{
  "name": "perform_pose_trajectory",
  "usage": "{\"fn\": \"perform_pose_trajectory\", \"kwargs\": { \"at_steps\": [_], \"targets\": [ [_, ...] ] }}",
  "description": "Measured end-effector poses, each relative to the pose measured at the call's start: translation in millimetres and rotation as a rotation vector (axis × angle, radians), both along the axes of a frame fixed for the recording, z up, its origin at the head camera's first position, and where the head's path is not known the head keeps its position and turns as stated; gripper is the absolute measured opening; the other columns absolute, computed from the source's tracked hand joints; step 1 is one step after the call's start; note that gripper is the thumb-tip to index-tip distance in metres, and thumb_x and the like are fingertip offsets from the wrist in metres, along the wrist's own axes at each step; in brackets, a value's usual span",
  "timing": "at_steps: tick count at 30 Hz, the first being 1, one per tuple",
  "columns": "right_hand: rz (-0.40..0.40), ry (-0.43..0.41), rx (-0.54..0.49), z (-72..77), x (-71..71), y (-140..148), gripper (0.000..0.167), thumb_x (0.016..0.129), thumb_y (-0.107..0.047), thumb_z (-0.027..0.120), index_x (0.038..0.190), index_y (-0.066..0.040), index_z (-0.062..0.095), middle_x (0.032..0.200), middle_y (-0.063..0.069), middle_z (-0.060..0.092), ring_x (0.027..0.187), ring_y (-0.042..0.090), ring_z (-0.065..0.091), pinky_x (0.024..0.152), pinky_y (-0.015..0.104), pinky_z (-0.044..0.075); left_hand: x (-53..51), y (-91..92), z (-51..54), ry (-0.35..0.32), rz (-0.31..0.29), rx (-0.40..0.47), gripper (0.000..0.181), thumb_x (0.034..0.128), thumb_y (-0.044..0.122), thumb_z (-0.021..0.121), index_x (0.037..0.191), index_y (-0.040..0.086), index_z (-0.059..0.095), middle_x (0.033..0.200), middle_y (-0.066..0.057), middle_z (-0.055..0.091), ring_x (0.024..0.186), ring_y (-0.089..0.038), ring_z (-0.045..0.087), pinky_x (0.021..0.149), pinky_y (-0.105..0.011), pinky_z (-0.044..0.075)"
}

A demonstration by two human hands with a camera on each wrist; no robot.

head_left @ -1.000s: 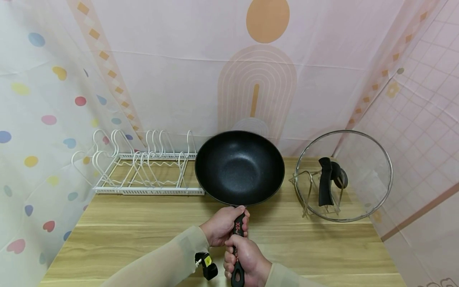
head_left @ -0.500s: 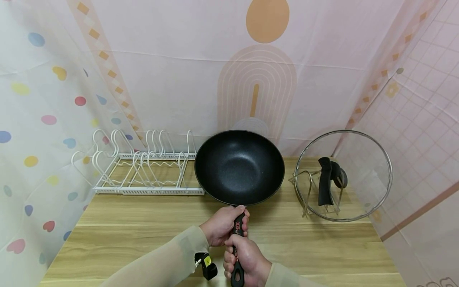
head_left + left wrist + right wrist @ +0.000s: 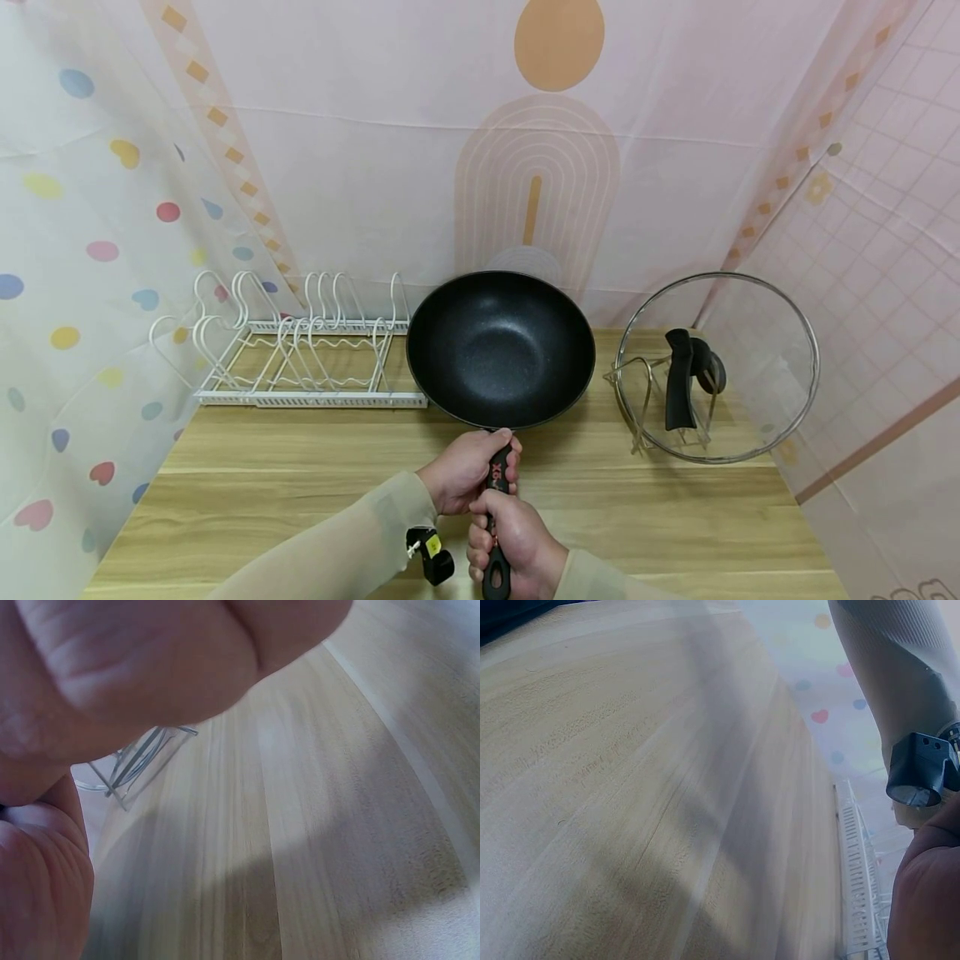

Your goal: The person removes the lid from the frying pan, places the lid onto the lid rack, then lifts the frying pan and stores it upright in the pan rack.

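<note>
A black wok (image 3: 501, 350) faces up in the middle of the head view, its long black handle (image 3: 497, 477) pointing toward me. My left hand (image 3: 467, 473) grips that handle close to the pan, thumb lying along the top. Nearer to me, my right hand (image 3: 517, 537) wraps round the lower part, and the looped handle end sticks out below it. In the left wrist view, curled fingers (image 3: 150, 667) fill the upper left and the handle is mostly hidden. Only part of a hand (image 3: 930, 900) shows at the right edge of the right wrist view.
Left of the wok, a white wire dish rack (image 3: 315, 400) stands at the back of the wooden table (image 3: 300, 467). To the right, a glass lid (image 3: 780, 367) with a black handle leans upright in a wire stand (image 3: 637, 417). Patterned curtains (image 3: 360, 167) hang behind.
</note>
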State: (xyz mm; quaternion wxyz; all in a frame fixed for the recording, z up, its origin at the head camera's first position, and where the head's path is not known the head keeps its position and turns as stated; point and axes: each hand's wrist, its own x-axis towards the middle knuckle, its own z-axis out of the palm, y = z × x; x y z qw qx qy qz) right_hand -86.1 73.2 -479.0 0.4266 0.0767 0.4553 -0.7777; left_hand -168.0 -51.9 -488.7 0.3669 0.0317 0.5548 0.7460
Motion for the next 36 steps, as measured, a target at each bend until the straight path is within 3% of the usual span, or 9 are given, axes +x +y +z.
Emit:
{"fn": "perform_pose_trajectory", "kwargs": {
  "at_steps": [36],
  "targets": [
    [0.000,0.020,0.008,6.0,1.4,-1.6,0.025,0.095,-0.020,0.043,0.071,-0.025,0.039,0.052,-0.014,0.039,0.047,0.001,0.046,0.053,0.019,0.043,1.1,-0.3,7.6,0.010,0.007,0.022,0.032,0.1155,0.033,0.038,0.101,0.012,0.056,0.078,0.006,0.058,0.068,-0.008,0.056,0.070,-0.024,0.056]
  ]
}}
